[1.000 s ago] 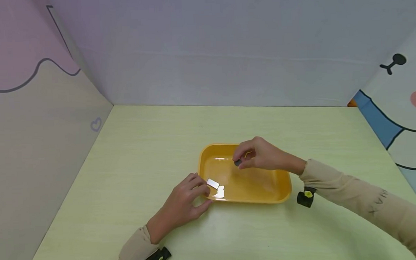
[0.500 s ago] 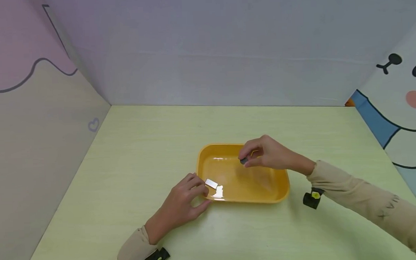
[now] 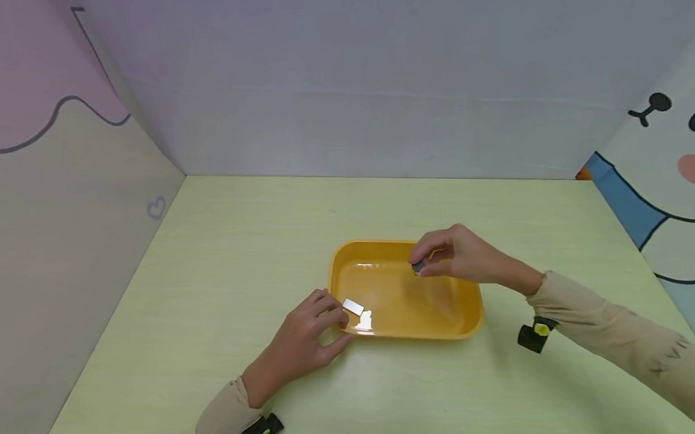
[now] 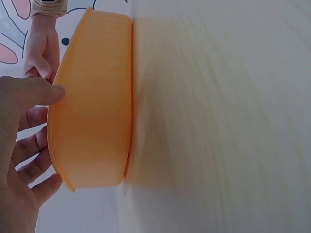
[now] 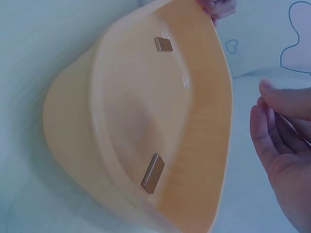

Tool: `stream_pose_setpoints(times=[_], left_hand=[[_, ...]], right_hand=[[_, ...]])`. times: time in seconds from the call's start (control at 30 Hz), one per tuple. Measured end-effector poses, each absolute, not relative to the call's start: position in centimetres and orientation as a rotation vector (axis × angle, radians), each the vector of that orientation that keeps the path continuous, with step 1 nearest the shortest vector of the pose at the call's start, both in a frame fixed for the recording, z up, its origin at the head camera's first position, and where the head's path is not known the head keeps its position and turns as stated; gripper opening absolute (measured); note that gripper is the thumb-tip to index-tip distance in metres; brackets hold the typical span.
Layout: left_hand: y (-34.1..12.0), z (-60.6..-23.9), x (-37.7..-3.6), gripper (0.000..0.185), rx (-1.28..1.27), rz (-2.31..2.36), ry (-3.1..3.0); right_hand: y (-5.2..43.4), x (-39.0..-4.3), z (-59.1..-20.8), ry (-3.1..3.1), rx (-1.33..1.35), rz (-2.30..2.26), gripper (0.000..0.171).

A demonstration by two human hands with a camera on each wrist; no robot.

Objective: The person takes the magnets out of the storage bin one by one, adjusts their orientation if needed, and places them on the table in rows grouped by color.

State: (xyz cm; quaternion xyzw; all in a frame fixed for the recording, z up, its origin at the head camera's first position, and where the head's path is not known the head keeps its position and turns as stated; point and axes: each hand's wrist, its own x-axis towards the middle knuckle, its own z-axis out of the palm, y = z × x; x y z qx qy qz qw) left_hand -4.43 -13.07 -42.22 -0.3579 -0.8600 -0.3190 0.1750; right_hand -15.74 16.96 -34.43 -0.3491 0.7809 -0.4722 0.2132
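Table: pale green top, carrying the yellow tray.
Yellow tray: its far right side is partly covered by the right hand.
Left hand: grips the tray's near left corner, thumb against the outer side; it hasn't shifted.
Right hand: pinches a dark round piece above the tray, farther right than a second ago.
Silver block: lies in the tray just beside the left fingers, same spot as before.
Second block: shows at the tray's right end from the right wrist; from above, I can't see it.
Dark round piece: between right thumb and fingertips, partly covered, full shape hard to make out.
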Motion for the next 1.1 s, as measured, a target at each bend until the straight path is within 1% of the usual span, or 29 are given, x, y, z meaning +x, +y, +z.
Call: stream_pose_setpoints(times=[0.67,1.1], left_hand=[[-13.1,-42.1,-4.5,0.02,-1.009,-0.897,-2.443],[-13.2,-42.2,-4.7,0.021,-1.016,-0.909,-2.441]], right_hand=[[20.1,-15.0,-33.8,2.215,-0.941,-1.364,0.021],[21.8,-14.3,-34.0,2.277,-0.839,-1.346,0.023]])
